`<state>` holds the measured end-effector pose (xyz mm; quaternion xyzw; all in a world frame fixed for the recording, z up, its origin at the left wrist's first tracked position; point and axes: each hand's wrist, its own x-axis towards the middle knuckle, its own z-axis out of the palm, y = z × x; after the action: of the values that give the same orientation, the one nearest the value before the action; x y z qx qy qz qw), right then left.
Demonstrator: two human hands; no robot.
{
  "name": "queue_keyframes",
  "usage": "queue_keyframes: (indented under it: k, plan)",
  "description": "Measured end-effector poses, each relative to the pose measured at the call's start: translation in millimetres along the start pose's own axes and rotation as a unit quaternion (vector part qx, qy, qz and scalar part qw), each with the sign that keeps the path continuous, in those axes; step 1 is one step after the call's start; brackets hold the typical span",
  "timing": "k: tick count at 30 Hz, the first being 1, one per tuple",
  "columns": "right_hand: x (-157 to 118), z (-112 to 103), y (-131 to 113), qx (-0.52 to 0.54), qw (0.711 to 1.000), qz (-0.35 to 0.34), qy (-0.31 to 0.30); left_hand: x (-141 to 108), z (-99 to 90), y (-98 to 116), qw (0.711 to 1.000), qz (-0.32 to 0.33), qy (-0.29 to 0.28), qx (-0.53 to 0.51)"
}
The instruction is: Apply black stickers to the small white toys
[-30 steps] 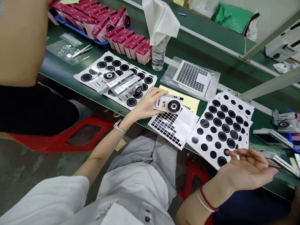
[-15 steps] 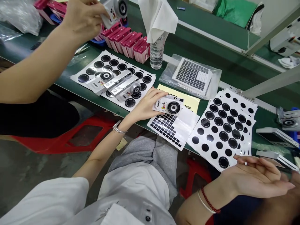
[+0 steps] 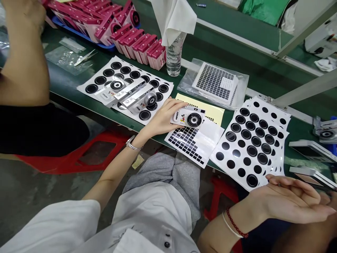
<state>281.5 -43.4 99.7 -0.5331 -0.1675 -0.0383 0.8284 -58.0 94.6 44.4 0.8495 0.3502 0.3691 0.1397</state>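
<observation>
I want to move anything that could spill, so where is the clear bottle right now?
In the head view, the clear bottle stands upper centre, just right of the row of pink cameras, with a white cloth over its top.

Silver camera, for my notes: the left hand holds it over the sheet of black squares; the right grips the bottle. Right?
Not quite: the head view shows the right hand open and empty. The left hand does hold the silver camera over the sheet of black squares.

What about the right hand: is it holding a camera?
No, the right hand is open with its palm bare, while the left hand holds the white camera.
</observation>
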Motion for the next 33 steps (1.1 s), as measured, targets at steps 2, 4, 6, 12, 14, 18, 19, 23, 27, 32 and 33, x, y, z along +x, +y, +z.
queue_keyframes:
  k: [2, 4, 6, 12, 14, 18, 19, 23, 27, 32, 33]
  plan:
    - [1.1, -1.8, 1.3, 0.003, 1.0, -0.002, -0.002, -0.3, -0.2, -0.3, 1.0, -0.001, 0.0, -0.001]
    - [2.1, -3.8, 3.0, 0.005, 1.0, -0.003, -0.004, -0.6, -0.3, -0.5, 1.0, -0.001, 0.001, -0.002]
    - [2.6, -5.4, 4.2, 0.005, 1.0, -0.004, -0.002, -0.9, -0.1, -0.7, 1.0, -0.003, 0.001, -0.002]
    - [1.5, -6.3, 3.0, -0.003, 1.0, -0.016, -0.004, -1.9, 0.4, -1.4, 1.0, -0.009, -0.001, -0.001]
    - [1.5, -6.4, 2.3, -0.003, 1.0, -0.015, -0.007, -2.1, 0.1, -1.5, 1.0, -0.006, 0.0, -0.001]
    - [1.9, -5.9, 2.2, 0.0, 1.0, -0.009, -0.001, -2.6, -0.6, -1.2, 1.0, -0.001, 0.002, -0.002]
    - [1.8, -5.6, 2.2, 0.004, 1.0, -0.009, -0.002, -2.8, -0.7, -1.0, 1.0, -0.002, 0.001, -0.003]
    - [0.2, -4.4, 2.0, 0.016, 1.0, -0.01, -0.008, -3.4, -1.4, 0.1, 1.0, -0.002, 0.003, -0.005]
    - [-0.7, -4.2, -0.4, 0.001, 1.0, -0.019, 0.015, -3.6, -1.9, -1.0, 1.0, 0.0, 0.001, -0.003]
    - [2.5, 1.4, -12.5, -0.003, 0.996, -0.013, 0.084, -4.5, -1.3, 0.7, 1.0, -0.003, -0.001, -0.008]
    - [2.8, 2.5, -16.2, -0.015, 0.995, 0.017, 0.095, -5.4, -3.2, 3.8, 1.0, -0.001, 0.002, -0.005]
